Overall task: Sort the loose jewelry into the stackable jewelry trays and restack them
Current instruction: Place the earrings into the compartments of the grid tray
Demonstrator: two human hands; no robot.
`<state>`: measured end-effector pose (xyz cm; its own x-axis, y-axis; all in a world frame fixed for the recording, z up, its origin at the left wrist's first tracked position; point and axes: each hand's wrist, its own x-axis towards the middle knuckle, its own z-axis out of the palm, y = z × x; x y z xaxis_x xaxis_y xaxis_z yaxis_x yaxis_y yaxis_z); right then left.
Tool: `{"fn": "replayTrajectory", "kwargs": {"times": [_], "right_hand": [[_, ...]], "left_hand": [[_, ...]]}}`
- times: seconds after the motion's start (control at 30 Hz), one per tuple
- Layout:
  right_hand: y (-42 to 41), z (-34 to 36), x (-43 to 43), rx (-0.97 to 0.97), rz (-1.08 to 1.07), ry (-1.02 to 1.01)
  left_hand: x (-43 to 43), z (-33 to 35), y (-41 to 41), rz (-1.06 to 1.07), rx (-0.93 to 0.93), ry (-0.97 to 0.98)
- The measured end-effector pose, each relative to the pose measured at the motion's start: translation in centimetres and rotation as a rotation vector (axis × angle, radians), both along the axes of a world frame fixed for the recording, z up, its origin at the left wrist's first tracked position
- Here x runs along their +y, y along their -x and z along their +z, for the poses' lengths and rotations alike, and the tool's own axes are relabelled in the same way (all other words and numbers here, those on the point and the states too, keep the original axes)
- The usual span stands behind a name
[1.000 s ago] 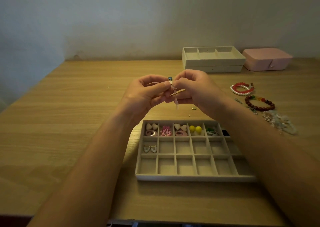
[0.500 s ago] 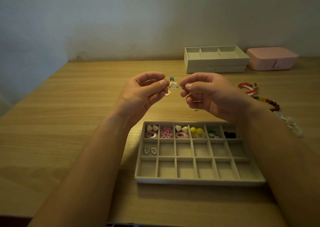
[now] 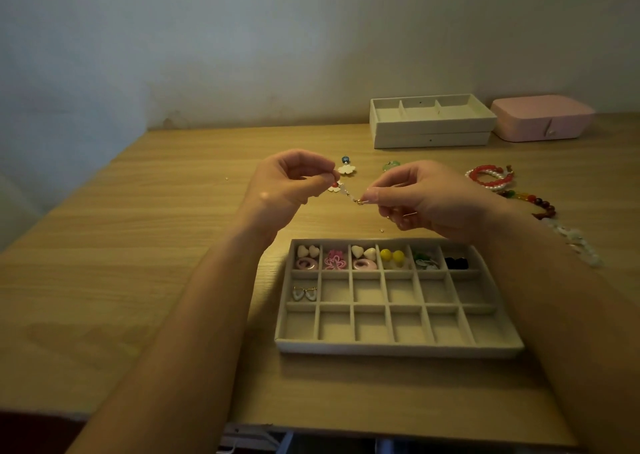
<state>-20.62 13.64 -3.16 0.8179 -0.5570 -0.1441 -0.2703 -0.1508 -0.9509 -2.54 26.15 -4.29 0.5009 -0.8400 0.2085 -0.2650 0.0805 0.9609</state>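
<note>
On the bench [image 3: 121, 263] lies a grid tray [image 3: 398, 348]; behind it stacked trays [image 3: 431, 138] and a pink box [image 3: 542, 117], right of it bracelets [image 3: 490, 178].

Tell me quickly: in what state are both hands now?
Left hand: pinches one end of the small white-flower beaded earring.
Right hand: pinches its gold hook end.

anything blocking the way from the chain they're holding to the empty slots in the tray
Nothing visible. The chain is pinched between the left hand and right hand above the table, just behind the tray; its empty middle and front slots lie uncovered.
</note>
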Motion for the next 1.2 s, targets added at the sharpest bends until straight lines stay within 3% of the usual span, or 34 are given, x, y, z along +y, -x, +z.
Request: {"fn": "replayTrajectory", "kwargs": {"times": [0.23,0.57,1.07,1.2], "right_hand": [[0.7,1.5,2.3,0.121,0.130,0.099],[0.0,0.8,6.4,0.291,0.260,0.340],[-0.4,-1.3,6.9,0.394,0.272,0.518],[-0.5,-1.9,6.8,0.407,0.336,0.661]], "left_hand": [[1.9,2.4,-0.1,-0.134,-0.099,-0.216],[5.6,0.5,-0.2,-0.293,-0.220,-0.373],[4.9,-1.7,0.3,-0.385,-0.258,-0.309],[4.6,-2.2,0.0,-0.389,-0.242,-0.287]]}}
